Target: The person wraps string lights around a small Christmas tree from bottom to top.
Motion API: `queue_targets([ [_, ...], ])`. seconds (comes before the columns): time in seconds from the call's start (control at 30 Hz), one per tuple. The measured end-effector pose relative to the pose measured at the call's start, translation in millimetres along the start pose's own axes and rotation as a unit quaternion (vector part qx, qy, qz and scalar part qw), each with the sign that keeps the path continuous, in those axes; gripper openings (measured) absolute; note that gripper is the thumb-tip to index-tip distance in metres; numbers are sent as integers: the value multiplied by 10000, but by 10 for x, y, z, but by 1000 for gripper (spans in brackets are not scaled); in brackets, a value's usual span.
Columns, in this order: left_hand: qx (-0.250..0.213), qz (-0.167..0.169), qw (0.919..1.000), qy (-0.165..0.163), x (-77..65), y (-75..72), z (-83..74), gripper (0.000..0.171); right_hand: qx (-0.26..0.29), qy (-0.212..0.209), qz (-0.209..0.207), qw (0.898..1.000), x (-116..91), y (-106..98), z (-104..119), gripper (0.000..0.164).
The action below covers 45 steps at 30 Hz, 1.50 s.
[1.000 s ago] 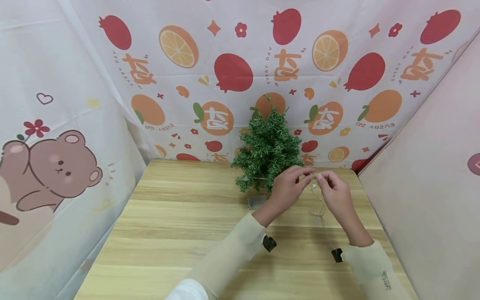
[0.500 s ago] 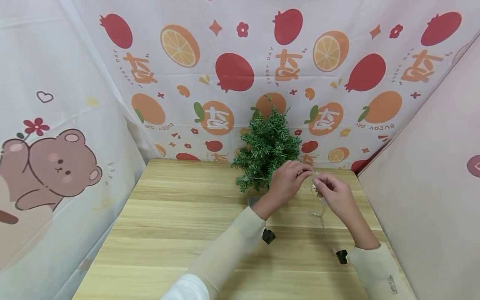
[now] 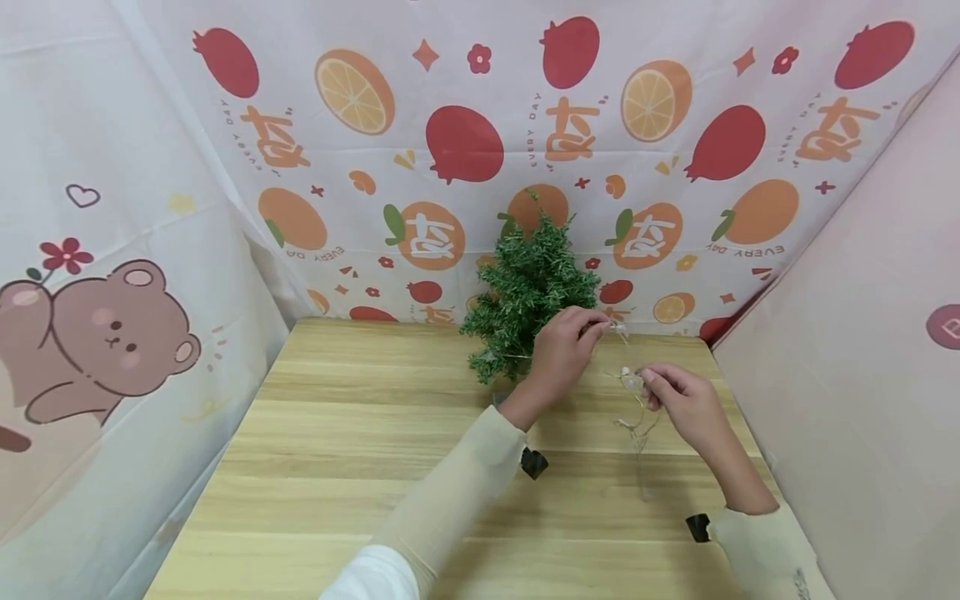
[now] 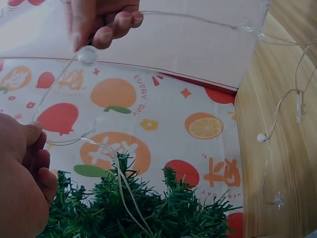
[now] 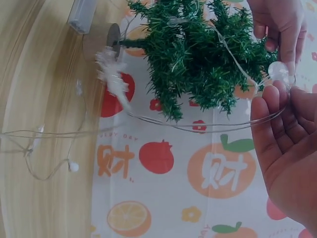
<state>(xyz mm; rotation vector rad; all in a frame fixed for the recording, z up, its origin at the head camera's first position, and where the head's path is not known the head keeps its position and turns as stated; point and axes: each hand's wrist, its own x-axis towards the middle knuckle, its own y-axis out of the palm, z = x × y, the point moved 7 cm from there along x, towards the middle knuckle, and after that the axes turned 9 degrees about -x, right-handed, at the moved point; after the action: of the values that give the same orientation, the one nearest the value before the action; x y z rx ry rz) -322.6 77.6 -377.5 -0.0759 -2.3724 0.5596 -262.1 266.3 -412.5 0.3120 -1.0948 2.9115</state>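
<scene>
A small green artificial Christmas tree (image 3: 525, 283) stands at the back of the table, its round base (image 5: 114, 42) showing in the right wrist view. My left hand (image 3: 562, 346), in front of the tree's right side, pinches the thin wire of a string of fairy lights. Lower and farther right, my right hand (image 3: 690, 404) holds another stretch of that wire. By the right fingertips is a clear round bulb (image 4: 87, 55). From the left hand, more wire (image 4: 124, 191) runs down over the tree's branches. Small clear and white bulbs (image 4: 261, 137) hang along the loose length.
A clear plastic box (image 5: 82, 15) lies near the tree's base, mostly behind the left wrist in the head view. The wooden table (image 3: 322, 433) ends against a fruit-print cloth (image 3: 465, 142) at the back. A pale panel (image 3: 847, 358) rises on the right.
My hands, close together a second ago, have drawn apart. The right hand has moved right and toward the front; the left has shifted slightly up and left. Wire stays held in both.
</scene>
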Motion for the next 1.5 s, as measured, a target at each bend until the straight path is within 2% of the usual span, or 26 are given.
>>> queue_targets([
  [0.13, -192, -37, 9997, -176, 14, -30, 36, 21, -118, 91, -88, 9999, -60, -65, -68, 30],
  [0.37, -439, -119, 9977, -506, 37, -140, 99, 23, -756, 174, -193, 9968, -166, -253, -237, 31],
  [0.57, -757, -183, 9946, -692, 53, -188, 127, 25, -940, 115, -199, 9953, -211, -367, -350, 28],
  [0.73, -789, -235, 9943, -685, 75, -214, 107, 25, -977, 107, -158, 9950, -268, -441, -418, 24],
  [0.87, -702, -402, 9946, -648, 78, -272, 91, 23, -999, 137, 8, 9949, -324, -464, -480, 23],
  [1.17, -539, -557, 9952, -601, 95, -371, 76, 22, -1307, 192, 51, 9912, -447, -568, -639, 24],
  [1.4, -640, -725, 9941, -488, 112, -485, 93, 22, -1470, 468, 7, 9880, -563, -695, -819, 28],
  [1.5, -619, -682, 9944, -521, 107, -503, 82, 22, -1531, 627, -18, 9862, -612, -747, -883, 29],
])
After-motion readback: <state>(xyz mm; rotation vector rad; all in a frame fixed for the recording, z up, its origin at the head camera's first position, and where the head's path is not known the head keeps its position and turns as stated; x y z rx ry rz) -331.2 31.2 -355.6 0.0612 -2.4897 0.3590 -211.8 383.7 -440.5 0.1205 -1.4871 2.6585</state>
